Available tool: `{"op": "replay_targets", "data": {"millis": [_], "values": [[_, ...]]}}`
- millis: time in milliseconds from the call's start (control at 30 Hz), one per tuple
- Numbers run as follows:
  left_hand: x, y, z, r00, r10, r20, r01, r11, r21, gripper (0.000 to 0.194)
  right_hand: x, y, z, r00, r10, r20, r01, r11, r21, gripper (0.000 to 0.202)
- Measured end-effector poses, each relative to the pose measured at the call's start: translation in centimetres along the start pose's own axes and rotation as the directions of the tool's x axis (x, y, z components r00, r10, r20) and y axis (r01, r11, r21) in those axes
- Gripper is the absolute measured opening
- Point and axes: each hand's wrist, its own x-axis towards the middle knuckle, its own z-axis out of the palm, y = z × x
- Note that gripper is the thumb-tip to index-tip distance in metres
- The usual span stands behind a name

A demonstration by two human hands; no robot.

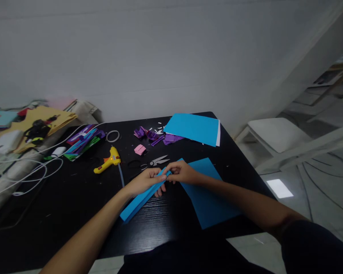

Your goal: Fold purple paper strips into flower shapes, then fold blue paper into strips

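Observation:
A long, narrow folded strip of blue paper (141, 201) slants up to the right above the black table. My left hand (145, 182) is closed around the strip's middle, thumb on top and some fingers showing beneath it. Near the strip's upper end, my right hand (180, 172) pinches the paper with thumb and fingers, close beside the left fingertips. Under my right forearm lies a flat blue sheet (207, 205). Just beyond my hands are scissors (159, 161) with their blades a little apart.
A yellow glue gun (110, 160) lies left of the scissors, near a grey ring (112, 136). Behind are a pink paper piece (140, 149), purple scraps (171, 139) and stacked blue sheets (193, 127). Cables (45, 167) and coloured papers (84, 140) crowd the left; a white chair (278, 133) stands right.

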Motion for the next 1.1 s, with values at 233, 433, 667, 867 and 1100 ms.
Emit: {"op": "replay_targets", "data": {"millis": [233, 433, 667, 867, 1100], "values": [[0.03, -0.09, -0.01, 1.000, -0.005, -0.030, 0.005, 1.000, -0.003, 0.047, 0.35, -0.21, -0.31, 0.999, 0.032, -0.010, -0.031, 0.999, 0.043, 0.033], [0.07, 0.08, 0.24, 0.999, 0.003, -0.050, -0.003, 1.000, 0.000, 0.046, 0.46, -0.41, -0.28, 0.999, 0.033, -0.033, -0.028, 0.990, 0.140, 0.030], [0.02, 0.18, 0.49, 0.995, -0.018, -0.096, 0.018, 1.000, 0.002, 0.048, 0.63, -0.41, -0.52, 0.996, 0.074, -0.041, -0.065, 0.979, 0.193, 0.029], [0.17, -0.03, 0.44, 0.995, -0.012, -0.103, 0.011, 1.000, -0.008, 0.049, 0.69, 0.17, -0.44, 0.998, 0.040, -0.052, -0.032, 0.987, 0.157, 0.038], [0.21, -0.18, 0.44, 0.992, 0.005, -0.125, -0.007, 1.000, -0.017, 0.048, 0.74, 0.15, -0.32, 0.995, 0.062, -0.074, -0.050, 0.988, 0.148, 0.047]]}}
